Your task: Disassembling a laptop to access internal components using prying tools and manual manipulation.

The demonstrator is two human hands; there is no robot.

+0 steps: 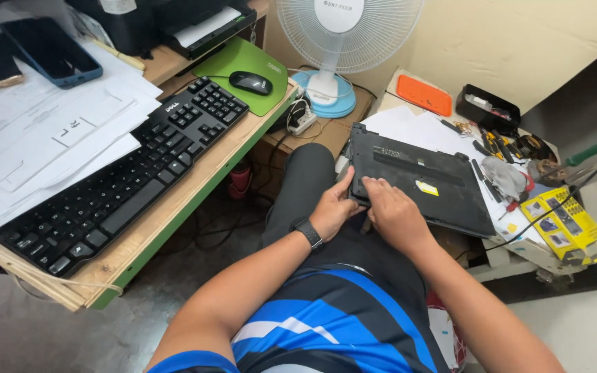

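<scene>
Left hand: the left hand [333, 211] was seen at the near left corner of an upturned black laptop [419, 181], its grip closed around that corner edge, thumb on top. A dark wristwatch [307, 232] was worn on this wrist.
Right hand: the right hand [395, 215] was laid on the laptop's underside just beside the left hand; the fingers [374, 186] were pressed flat onto the black panel near the corner. Whether anything was pinched beneath them could not be told.
Laptop position: the laptop was found base upward, partly resting on a low worktop [513, 259] to the person's right and partly over the person's lap. A small yellow sticker [426, 188] was noted on its base.
Low worktop contents: white paper sheets [416, 128] were observed under the laptop's far edge; an orange tray [424, 94], a black box [486, 108], assorted hand tools [499, 148] and a yellow packet [566, 224] were noted beyond and to the right.
Left-side worktop: a black keyboard [126, 173], loose papers [43, 131], a black mouse [251, 82] on a green pad [243, 62] and two phones [50, 50] were recorded there, well apart from both hands.
Background: a white fan with a pale blue base [326, 97] was seen standing between the two worktops.
</scene>
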